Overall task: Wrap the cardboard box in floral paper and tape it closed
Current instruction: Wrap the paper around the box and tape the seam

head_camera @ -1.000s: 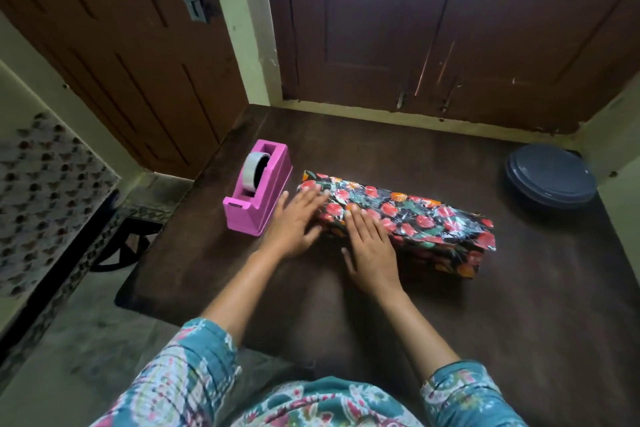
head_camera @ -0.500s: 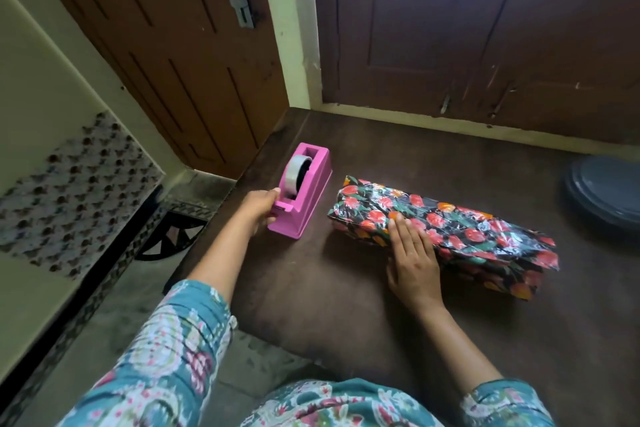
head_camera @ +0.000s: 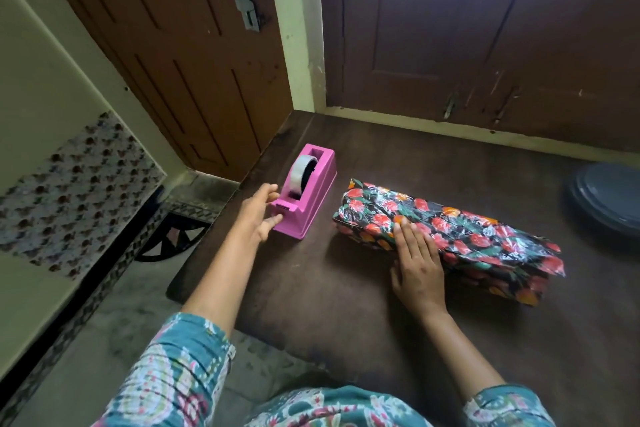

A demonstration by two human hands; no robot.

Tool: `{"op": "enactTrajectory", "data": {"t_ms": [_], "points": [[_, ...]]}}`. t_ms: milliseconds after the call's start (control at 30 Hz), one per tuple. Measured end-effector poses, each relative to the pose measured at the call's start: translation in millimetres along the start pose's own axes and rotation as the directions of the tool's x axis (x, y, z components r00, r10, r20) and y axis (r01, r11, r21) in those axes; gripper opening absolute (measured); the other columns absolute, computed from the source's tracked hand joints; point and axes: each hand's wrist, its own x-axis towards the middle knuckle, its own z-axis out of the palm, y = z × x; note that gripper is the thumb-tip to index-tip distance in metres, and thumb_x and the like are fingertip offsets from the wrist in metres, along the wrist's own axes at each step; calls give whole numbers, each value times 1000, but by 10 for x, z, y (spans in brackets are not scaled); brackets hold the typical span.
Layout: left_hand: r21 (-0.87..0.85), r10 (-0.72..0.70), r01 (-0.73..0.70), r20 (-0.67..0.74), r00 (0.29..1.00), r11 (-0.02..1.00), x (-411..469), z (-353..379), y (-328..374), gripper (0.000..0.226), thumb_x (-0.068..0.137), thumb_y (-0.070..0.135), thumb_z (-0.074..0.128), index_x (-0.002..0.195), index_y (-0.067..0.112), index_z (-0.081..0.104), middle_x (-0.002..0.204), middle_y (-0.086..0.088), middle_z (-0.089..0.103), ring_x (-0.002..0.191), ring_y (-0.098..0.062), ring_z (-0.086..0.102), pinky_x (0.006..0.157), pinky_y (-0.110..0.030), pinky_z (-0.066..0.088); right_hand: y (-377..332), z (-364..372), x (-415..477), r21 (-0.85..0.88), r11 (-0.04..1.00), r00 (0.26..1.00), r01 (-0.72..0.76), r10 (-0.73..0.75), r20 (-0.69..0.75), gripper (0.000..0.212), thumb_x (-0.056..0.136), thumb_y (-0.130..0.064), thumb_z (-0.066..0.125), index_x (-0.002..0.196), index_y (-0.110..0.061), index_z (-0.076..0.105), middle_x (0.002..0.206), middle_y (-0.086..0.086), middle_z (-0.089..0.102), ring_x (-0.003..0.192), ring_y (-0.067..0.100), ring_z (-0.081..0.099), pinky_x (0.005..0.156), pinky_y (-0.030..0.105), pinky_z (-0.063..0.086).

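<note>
A long box wrapped in glossy floral paper [head_camera: 460, 232] lies on the dark brown table [head_camera: 329, 288], slanting from centre to right. My right hand [head_camera: 417, 265] lies flat on its near side, fingers together, pressing the paper down. To the left of the box stands a pink tape dispenser [head_camera: 310, 198] holding a roll of clear tape [head_camera: 302, 174]. My left hand [head_camera: 259, 213] is at the dispenser's front end, fingers apart, thumb and fingertips touching its cutter end. No tape strip is visible in the hand.
A dark grey round lid or plate [head_camera: 606, 194] sits at the table's right edge. Brown wooden doors [head_camera: 467, 28] stand behind the table. The table's left edge [head_camera: 221, 218] drops to a tiled floor.
My left hand left the box and reached left to the tape dispenser's front end. My right hand stayed pressed on the box. The view shifted left.
</note>
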Motion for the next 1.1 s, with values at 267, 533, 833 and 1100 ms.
{"op": "enactTrajectory", "data": {"t_ms": [267,533,833,1100], "points": [[267,146,-126,-56,988,955,140,-135,-197,19,88,12,65,70,9,57,75,-9,62,65,-12,59,52,-21,54,1,21,5,8,1000,1000,-2,2,-8,82,58,0,71,136,-2,45,142,15,45,133,28,38,114,36,16],[597,296,-202,-62,953,776,207,-184,-262,17,83,14,70,68,10,63,73,-9,67,71,-20,64,70,-35,56,5,3,1,29,1000,1000,0,1,-17,82,59,0,73,136,-2,45,141,15,46,132,29,41,113,34,15],[795,402,-254,15,916,550,79,-614,-507,11,81,15,72,73,9,68,81,-14,70,77,-27,64,64,-26,44,-17,-29,26,132,991,999,-30,35,-32,61,77,-19,57,135,-3,46,141,14,46,132,29,42,114,36,16],[424,394,-609,492,776,671,-368,409,-405,13,84,11,68,74,18,62,69,1,63,62,-5,61,60,-22,53,19,-199,67,473,881,983,-13,98,-155,53,83,-10,54,134,-3,41,134,16,51,127,30,46,109,41,34]]}}
